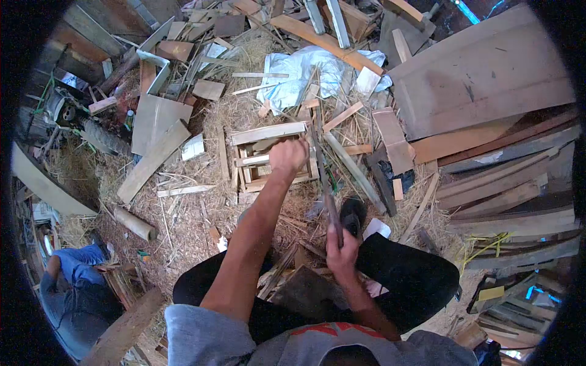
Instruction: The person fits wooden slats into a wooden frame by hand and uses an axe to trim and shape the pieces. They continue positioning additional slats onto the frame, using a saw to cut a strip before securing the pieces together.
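So the big board pile [488,79] lay along the right edge of the straw ground [195,226], out of the way. The small wooden crate [268,132] sat mid-ground just past the person's knees, probably so both arms could reach it. The left hand [288,155] was clenched on the crate's top, seemingly pinning it steady. The right hand [340,250] gripped the low end of a long dark tool [325,189], whose tip was up by the crate's right side.

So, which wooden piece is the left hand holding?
The small slatted crate, gripped by the left hand; the other boards lie loose around it.
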A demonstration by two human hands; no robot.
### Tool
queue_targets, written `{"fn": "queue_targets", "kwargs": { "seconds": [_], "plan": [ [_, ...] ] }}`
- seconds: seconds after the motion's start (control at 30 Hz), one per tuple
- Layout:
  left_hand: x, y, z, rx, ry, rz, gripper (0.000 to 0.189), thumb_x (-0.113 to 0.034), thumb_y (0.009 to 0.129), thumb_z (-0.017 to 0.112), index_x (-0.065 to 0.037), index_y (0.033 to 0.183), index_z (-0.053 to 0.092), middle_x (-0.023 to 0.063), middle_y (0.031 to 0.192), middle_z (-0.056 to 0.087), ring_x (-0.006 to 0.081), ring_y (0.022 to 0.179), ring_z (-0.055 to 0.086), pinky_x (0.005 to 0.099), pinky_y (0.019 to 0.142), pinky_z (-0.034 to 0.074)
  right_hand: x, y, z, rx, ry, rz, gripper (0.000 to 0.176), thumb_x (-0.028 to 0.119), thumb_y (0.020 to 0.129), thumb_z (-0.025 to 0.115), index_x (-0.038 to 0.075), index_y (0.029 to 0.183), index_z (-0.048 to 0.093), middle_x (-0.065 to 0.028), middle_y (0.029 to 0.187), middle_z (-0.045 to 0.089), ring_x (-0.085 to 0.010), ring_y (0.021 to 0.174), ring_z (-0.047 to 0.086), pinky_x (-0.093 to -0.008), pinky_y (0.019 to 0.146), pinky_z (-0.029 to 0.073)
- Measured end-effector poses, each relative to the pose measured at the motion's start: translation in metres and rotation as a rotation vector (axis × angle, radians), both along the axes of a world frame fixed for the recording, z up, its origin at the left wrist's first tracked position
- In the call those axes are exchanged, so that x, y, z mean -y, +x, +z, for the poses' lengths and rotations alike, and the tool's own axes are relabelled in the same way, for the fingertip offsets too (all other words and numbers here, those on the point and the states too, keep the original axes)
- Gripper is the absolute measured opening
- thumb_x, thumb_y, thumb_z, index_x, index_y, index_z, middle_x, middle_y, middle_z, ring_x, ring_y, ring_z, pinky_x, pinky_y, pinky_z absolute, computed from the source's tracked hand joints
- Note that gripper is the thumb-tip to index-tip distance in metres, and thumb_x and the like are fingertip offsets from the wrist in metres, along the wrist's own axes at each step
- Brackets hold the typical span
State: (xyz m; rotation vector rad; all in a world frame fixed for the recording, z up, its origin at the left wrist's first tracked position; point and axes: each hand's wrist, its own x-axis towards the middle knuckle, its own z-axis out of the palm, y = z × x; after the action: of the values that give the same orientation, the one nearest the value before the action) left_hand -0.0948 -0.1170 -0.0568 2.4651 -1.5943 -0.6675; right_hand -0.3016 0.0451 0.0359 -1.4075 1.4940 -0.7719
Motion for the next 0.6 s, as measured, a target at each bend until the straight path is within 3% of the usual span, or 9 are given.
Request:
{"fn": "queue_targets", "kwargs": {
  "seconds": [0.1, 0.13, 0.27, 0.37, 0.4, 0.6],
  "plan": [
    [-0.002, 0.000, 0.009, -0.010, 0.056, -0.009, 0.055, -0.039, 0.096, 0.034, -0.005, 0.079, 0.074, 0.0203, 0.084, 0.071, 0.0377, 0.080, 0.070, 0.0480, 0.077, 0.055, 0.049, 0.009, -0.028, -0.107, -0.037, 0.100, 0.035, 0.029, 0.098, 0.056, -0.002, 0.082, 0.063, -0.0099, 0.060, 0.058, -0.0202, 0.053, 0.055, -0.0367, 0.054, 0.044],
    [-0.007, -0.001, 0.006, -0.010, 0.053, -0.020, 0.055, -0.039, 0.095, 0.034, -0.005, 0.079, 0.074, 0.0205, 0.084, 0.071, 0.0377, 0.080, 0.070, 0.0479, 0.077, 0.055, 0.057, 0.020, -0.016, -0.066, 0.059, 0.077, 0.036, 0.029, 0.097, 0.056, -0.001, 0.080, 0.062, -0.0101, 0.059, 0.057, -0.0214, 0.051, 0.052, -0.0373, 0.054, 0.044],
    [-0.001, 0.000, 0.004, -0.017, -0.012, -0.004, 0.054, -0.038, 0.095, 0.036, -0.005, 0.079, 0.074, 0.0210, 0.085, 0.071, 0.0380, 0.080, 0.070, 0.0478, 0.077, 0.055, 0.006, 0.002, 0.001, -0.054, -0.001, 0.036, 0.041, 0.035, 0.097, 0.055, -0.001, 0.078, 0.061, -0.0138, 0.057, 0.056, -0.0226, 0.052, 0.054, -0.0382, 0.053, 0.043],
    [0.000, 0.001, 0.009, -0.001, 0.017, -0.020, 0.053, -0.040, 0.095, 0.037, -0.005, 0.080, 0.074, 0.0207, 0.085, 0.071, 0.0375, 0.081, 0.070, 0.0472, 0.076, 0.056, 0.036, 0.011, -0.009, -0.108, 0.001, 0.040, 0.043, 0.035, 0.099, 0.053, 0.002, 0.072, 0.056, 0.0009, 0.057, 0.045, -0.0086, 0.053, 0.044, -0.0309, 0.049, 0.035],
    [0.000, 0.001, 0.010, 0.000, 0.021, -0.017, 0.053, -0.040, 0.095, 0.037, -0.005, 0.080, 0.074, 0.0206, 0.085, 0.071, 0.0373, 0.081, 0.070, 0.0470, 0.076, 0.056, 0.057, 0.022, -0.020, -0.062, -0.024, 0.059, 0.042, 0.034, 0.099, 0.052, 0.002, 0.073, 0.057, 0.0015, 0.056, 0.046, -0.0087, 0.052, 0.044, -0.0316, 0.048, 0.036],
    [0.008, 0.004, 0.008, -0.008, 0.011, -0.020, 0.054, -0.040, 0.095, 0.036, -0.006, 0.077, 0.074, 0.0208, 0.082, 0.070, 0.0372, 0.077, 0.070, 0.0467, 0.073, 0.056, 0.022, 0.003, -0.008, -0.031, -0.019, 0.021, 0.042, 0.035, 0.099, 0.053, 0.002, 0.072, 0.058, 0.0007, 0.054, 0.048, -0.0103, 0.050, 0.047, -0.0324, 0.048, 0.036]
  ]
}}
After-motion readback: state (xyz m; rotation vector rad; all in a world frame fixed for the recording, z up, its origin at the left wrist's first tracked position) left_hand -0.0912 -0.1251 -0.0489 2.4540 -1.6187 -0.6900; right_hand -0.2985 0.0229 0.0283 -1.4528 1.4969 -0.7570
